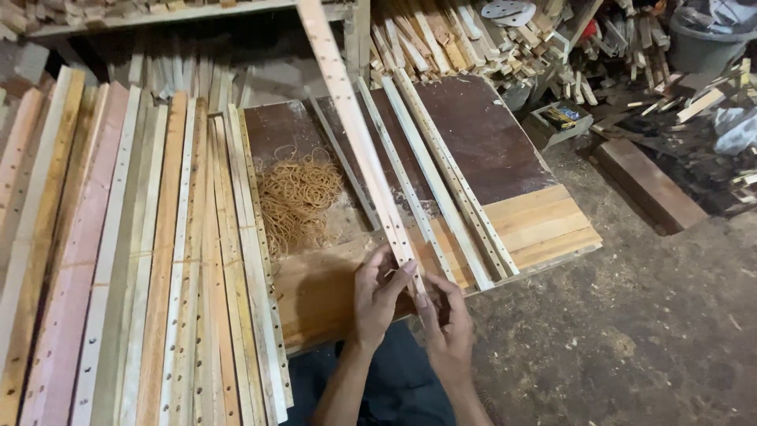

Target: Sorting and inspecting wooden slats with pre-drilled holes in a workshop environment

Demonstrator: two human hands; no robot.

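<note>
Both hands are pinching the near end of a long, pale, hole-drilled wooden slat (pixel 359 130) — left hand (pixel 377 296), right hand (pixel 449 331) — slat running toward twelve o'clock.

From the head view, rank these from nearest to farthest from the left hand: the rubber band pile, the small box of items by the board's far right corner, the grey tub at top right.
Measured from the left hand:
1. Rubber band pile, just up-left on the board.
2. Small box, far right, past the board's corner.
3. Grey tub, top right corner, farthest.
</note>
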